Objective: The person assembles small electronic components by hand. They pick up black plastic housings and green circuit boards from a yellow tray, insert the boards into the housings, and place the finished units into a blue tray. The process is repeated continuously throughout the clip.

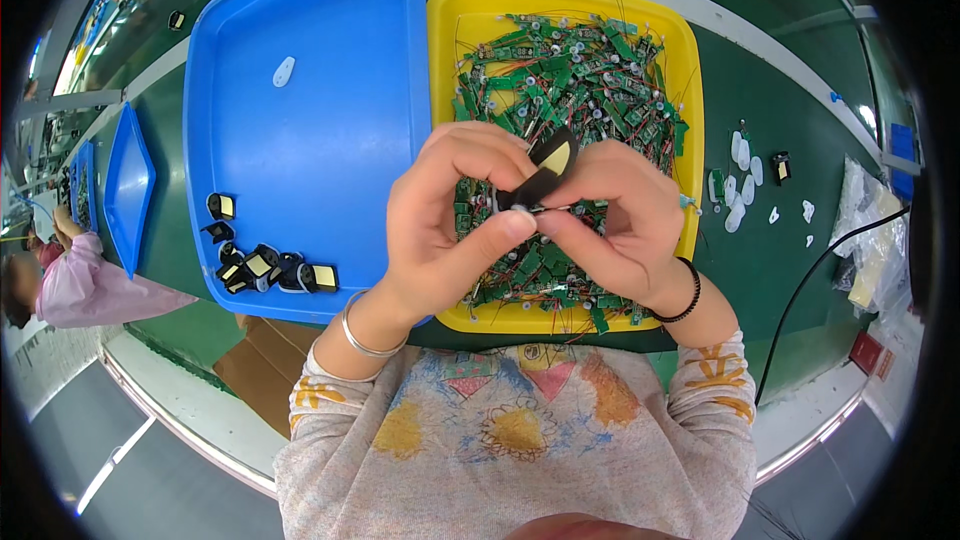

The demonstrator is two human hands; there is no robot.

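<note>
Between my two hands, above the yellow tray (690,70), I hold a small black plastic housing with a pale yellow pad (556,160). My left hand (440,210) is closed on its left side, thumb and fingers pinching the lower end. Opposite it, my right hand (625,225) pinches at the same end with thumb and forefinger; fingertips hide what lies between them. Green circuit boards (570,80) with thin wires fill the yellow tray below. Several similar black housings (262,265) lie in the near left corner of the blue tray (310,140).
One white oval piece (284,71) lies in the blue tray. Right of the yellow tray, white oval pieces (740,170) and another black housing (781,168) rest on the green table (740,270). Plastic bags (870,230) and a black cable (800,285) are farther right. Another person (90,280) sits at far left.
</note>
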